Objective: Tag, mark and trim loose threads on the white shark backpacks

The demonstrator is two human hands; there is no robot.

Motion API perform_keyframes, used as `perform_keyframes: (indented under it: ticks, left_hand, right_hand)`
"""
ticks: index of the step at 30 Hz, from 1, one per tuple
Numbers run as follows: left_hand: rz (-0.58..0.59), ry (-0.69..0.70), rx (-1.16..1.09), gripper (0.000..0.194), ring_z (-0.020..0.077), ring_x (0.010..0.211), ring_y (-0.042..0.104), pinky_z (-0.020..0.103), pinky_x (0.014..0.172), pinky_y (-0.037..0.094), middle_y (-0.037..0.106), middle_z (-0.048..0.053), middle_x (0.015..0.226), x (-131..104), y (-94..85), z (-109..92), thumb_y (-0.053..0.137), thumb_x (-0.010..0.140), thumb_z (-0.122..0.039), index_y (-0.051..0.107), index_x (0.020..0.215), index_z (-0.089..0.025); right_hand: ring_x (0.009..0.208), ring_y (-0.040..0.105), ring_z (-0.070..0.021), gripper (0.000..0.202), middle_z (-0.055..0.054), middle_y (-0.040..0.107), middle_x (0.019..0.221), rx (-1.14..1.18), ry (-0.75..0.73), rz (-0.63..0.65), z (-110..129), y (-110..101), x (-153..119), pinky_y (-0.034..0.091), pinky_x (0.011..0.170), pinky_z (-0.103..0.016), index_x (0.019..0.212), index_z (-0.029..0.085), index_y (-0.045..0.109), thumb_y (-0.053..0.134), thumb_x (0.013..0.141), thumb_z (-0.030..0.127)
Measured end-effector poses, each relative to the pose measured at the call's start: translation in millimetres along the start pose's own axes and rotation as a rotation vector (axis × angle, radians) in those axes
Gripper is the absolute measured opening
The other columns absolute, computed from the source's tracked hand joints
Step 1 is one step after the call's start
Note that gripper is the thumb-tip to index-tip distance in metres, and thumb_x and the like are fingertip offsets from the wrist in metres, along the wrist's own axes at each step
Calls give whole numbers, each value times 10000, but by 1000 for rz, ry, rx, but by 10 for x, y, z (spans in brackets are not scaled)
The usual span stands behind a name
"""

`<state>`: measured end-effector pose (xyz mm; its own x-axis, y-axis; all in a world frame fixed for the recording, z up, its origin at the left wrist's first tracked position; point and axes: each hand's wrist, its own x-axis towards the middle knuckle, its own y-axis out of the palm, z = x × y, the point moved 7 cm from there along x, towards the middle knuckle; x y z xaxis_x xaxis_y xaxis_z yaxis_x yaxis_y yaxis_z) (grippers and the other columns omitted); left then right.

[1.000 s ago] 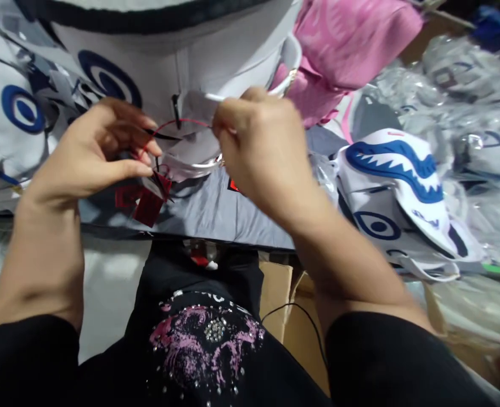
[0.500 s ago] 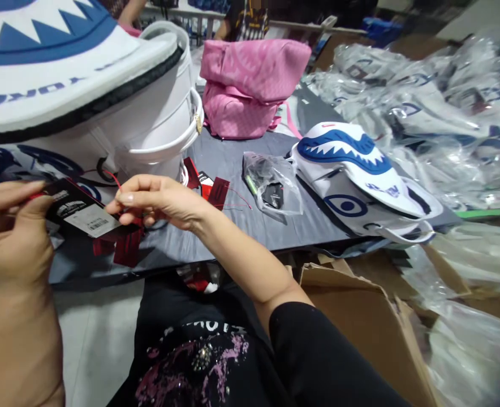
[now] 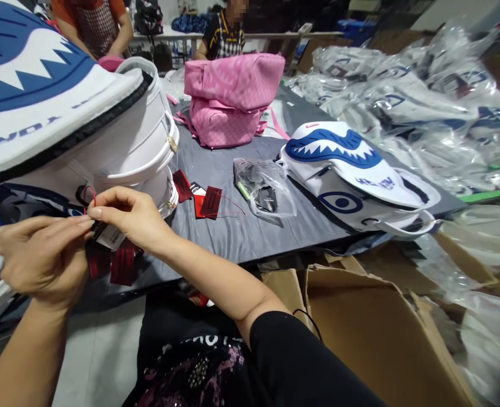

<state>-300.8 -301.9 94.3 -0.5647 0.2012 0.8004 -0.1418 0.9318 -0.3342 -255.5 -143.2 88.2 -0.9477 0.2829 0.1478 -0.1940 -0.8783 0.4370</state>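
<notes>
Fingertips of our left hand are drawn together against those of our right hand, which pinch a fine red thread, and what the left ones grip we cannot tell. Below them our fingers half cover a label, beside the curved, smooth white backpack that the left edge cuts off. Beyond, on wrinkled grey cloth, we see crinkled clear plastic blurring its contents, a checked pink backpack, and two people, cropped above.
</notes>
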Motion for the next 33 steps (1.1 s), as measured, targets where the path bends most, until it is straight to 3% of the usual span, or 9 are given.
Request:
perform_keyframes:
  ticks: [3,7,15,19,25,29,33]
  left_hand:
    - [-79,133,-89,111,177,753,680,341,790,496,754,45,769,18,19,-169,744,782,-213,787,884,-217]
    - [42,87,37,89,138,738,642,269,750,477,722,36,726,27,155,-175,725,836,-249,769,844,-172]
    - [108,-45,52,166,103,675,625,218,677,465,744,5,766,22,178,-117,705,863,-335,771,862,-182]
    - [113,12,92,148,94,649,607,207,650,438,728,-1,735,28,178,-144,719,851,-317,766,851,-176]
    - [179,109,211,165,128,634,579,236,624,399,681,8,695,19,235,-117,677,848,-328,738,842,-174]
    - [194,129,327,213,187,702,566,328,763,426,639,29,700,35,273,-57,627,812,-387,693,793,-186]
    - [181,-42,353,185,195,698,499,387,814,401,540,2,668,66,287,114,648,681,-386,603,704,-208]
  right_hand:
    - [770,590,-122,310,32,644,782,34,-24,-34,-25,-29,12,504,844,-265,703,206,644,852,633,426]
    - [773,594,-124,323,21,646,793,54,-50,-55,-81,8,22,515,841,-269,711,202,634,825,662,458]
    - [750,591,-118,274,10,640,796,-76,-147,-80,-72,24,35,514,780,-255,702,186,618,753,756,418]
    - [775,597,-116,178,16,638,793,-159,-165,-69,-93,-15,54,500,789,-237,710,183,621,709,802,307]
    - [818,606,-117,142,28,646,773,-358,-203,-83,-92,-64,55,472,810,-220,709,180,635,668,846,200]
    - [875,620,-109,151,33,672,800,-392,-215,-141,-101,-77,15,467,844,-198,706,191,631,681,845,157]
    - [945,624,-126,158,18,700,867,-389,-217,-180,-135,-84,14,470,908,-226,709,219,629,681,846,160]
